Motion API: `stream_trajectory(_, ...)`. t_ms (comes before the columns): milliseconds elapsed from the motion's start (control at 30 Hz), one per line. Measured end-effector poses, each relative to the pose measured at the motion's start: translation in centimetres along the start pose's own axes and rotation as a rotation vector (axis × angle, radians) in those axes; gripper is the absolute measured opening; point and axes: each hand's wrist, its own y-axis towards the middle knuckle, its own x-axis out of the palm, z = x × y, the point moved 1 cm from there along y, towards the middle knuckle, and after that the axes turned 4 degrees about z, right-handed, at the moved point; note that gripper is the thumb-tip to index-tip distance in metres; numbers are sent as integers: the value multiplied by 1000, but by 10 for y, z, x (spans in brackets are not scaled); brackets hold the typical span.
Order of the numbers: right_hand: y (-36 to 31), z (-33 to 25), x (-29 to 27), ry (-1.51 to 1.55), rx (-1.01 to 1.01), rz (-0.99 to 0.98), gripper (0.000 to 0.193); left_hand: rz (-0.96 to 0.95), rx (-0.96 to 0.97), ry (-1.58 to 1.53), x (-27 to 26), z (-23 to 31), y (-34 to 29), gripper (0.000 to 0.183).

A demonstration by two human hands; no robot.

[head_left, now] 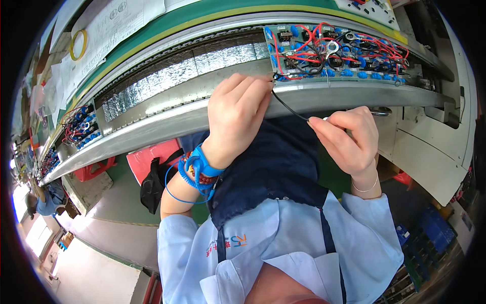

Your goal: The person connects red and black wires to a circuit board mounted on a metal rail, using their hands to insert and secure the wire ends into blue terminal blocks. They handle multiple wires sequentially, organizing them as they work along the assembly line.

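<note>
A black wire (pixel 289 108) runs between my two hands in front of the conveyor rail. My left hand (pixel 239 109) is closed near the left edge of a circuit board panel (pixel 324 53), its fingertips pinching the wire close to the board. My right hand (pixel 349 137) pinches the wire's other stretch between thumb and fingers, lower and to the right, off the board. The panel carries blue parts, black parts, red and black wires, and a metal ring terminal (pixel 331 48). A blue wrist strap (pixel 200 162) with a coiled cord circles my left wrist.
The metal conveyor rail (pixel 167 119) crosses in front of me, with a shiny track (pixel 182 71) behind it. More wired boards (pixel 81 126) sit further left. Papers (pixel 111 25) and a yellow tape roll (pixel 78 44) lie beyond. A red stool (pixel 149 154) stands below the rail.
</note>
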Motion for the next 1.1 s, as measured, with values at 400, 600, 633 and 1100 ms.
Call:
stream_trajectory(400,-4,11,4,38,23,55,27,14,11,23,2,0,4,21)
stream_trajectory(600,-5,13,5,71,51,94,27,6,-27,2,1,0,6,20)
stream_trajectory(633,-5,15,6,69,50,103,27,-2,-41,-4,1,0,6,20)
stream_trajectory(1100,-12,21,8,113,82,100,34,-9,-65,-14,4,1,13,21)
